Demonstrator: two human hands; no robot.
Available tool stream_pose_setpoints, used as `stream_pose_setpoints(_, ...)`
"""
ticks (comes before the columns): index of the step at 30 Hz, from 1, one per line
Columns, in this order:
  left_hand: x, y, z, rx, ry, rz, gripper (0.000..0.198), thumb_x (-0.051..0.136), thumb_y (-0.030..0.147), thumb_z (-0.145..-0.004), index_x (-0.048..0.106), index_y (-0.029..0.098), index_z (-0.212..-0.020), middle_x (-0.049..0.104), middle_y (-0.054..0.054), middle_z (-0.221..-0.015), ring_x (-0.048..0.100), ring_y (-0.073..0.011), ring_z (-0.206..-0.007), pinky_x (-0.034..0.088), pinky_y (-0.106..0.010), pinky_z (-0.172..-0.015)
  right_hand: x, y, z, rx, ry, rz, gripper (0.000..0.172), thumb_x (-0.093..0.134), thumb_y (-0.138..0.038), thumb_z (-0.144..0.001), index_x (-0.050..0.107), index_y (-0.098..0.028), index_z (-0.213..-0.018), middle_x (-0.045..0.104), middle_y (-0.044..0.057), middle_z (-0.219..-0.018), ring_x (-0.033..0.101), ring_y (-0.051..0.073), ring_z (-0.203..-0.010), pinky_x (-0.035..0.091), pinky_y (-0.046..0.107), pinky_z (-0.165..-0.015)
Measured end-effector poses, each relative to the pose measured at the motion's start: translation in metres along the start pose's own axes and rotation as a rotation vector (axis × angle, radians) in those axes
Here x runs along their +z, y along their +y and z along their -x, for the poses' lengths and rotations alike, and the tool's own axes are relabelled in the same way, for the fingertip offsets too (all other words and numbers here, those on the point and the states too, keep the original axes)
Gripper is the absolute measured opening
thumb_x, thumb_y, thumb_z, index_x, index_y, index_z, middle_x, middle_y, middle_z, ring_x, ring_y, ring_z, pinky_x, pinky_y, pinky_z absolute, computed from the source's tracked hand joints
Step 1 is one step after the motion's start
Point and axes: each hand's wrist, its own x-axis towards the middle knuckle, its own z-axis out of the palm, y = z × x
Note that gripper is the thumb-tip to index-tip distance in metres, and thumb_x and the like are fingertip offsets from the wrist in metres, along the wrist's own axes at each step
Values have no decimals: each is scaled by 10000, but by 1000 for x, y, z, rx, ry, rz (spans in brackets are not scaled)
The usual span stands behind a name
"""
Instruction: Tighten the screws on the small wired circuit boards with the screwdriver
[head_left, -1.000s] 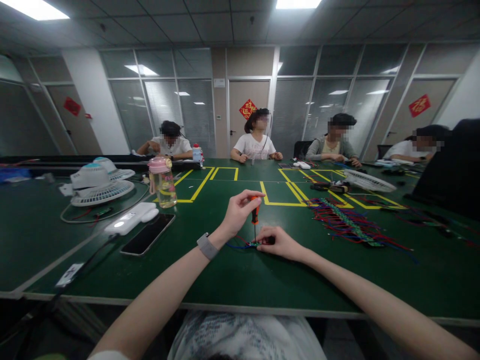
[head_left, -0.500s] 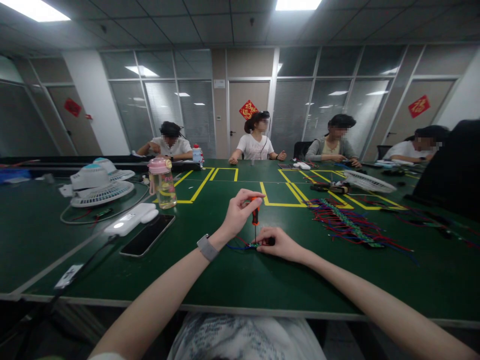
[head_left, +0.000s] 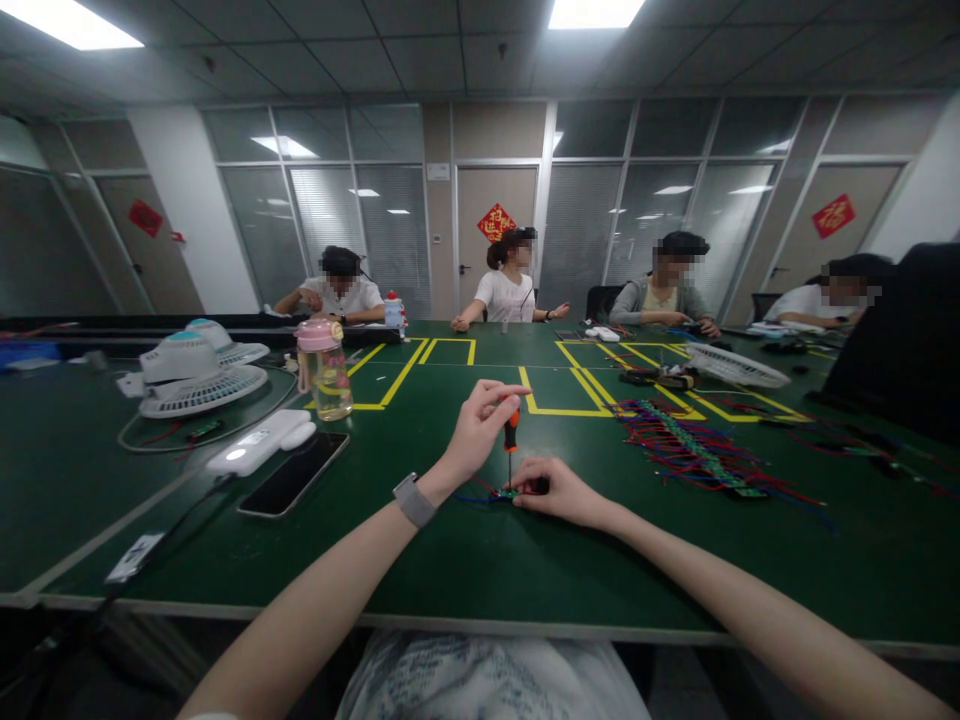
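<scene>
An upright screwdriver (head_left: 511,436) with an orange and black handle stands with its tip on a small green circuit board (head_left: 508,494). My left hand (head_left: 481,425) is closed around the top of the handle, fingers pinching it. Low on the table, my right hand (head_left: 553,488) pinches the circuit board's right side beside the screwdriver's shaft. Blue and red wires (head_left: 474,497) run leftward from the board. The exact contact of the tip is too small to make out.
To the right lies a row of wired circuit boards (head_left: 694,445). On the left are a black phone (head_left: 295,474), a white power strip (head_left: 259,443), a pink-lidded bottle (head_left: 324,370) and white fan parts (head_left: 202,390). Several people sit across the green table (head_left: 450,590).
My hands, the screwdriver and the board stay nearly in place. Across the table, the middle person's hand on the right has opened out.
</scene>
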Motion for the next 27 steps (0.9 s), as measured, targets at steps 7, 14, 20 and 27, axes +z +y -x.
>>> stream_pose_setpoints(7, 3, -1, 1, -90, -72, 172, 324, 564, 312, -843, 634, 152, -1116, 646, -78, -960, 619, -154, -815, 516, -292, -752, 0, 0, 0, 0, -3, -4, 205, 690, -269, -735, 736, -158, -901, 582, 27, -766, 532, 119, -644, 456, 249, -614)
stream_pose_setpoints(14, 1, -3, 3, 47, 48, -50, 241, 529, 314, -864, 703, 205, -989, 559, -62, -1039, 564, -149, -942, 485, -232, -768, 0, -1, 0, -4, 2, 3, 209, 691, -280, -739, 739, -166, -908, 574, 23, -755, 525, 116, -635, 449, 246, -600)
stream_pose_setpoints(20, 4, -4, 3, -50, -35, 160, 346, 518, 325, -869, 614, 162, -1159, 633, -85, -991, 611, -164, -847, 518, -300, -745, 0, 0, 0, 2, -1, -3, 210, 691, -278, -736, 738, -162, -904, 579, 25, -764, 527, 116, -635, 448, 245, -600)
stream_pose_setpoints(27, 2, -1, 4, 13, 65, -17, 220, 574, 316, -831, 711, 199, -959, 565, -61, -1020, 573, -142, -890, 483, -213, -705, 0, 0, -1, 1, 0, -1, 200, 692, -274, -730, 737, -151, -881, 569, 21, -742, 522, 116, -629, 444, 246, -600)
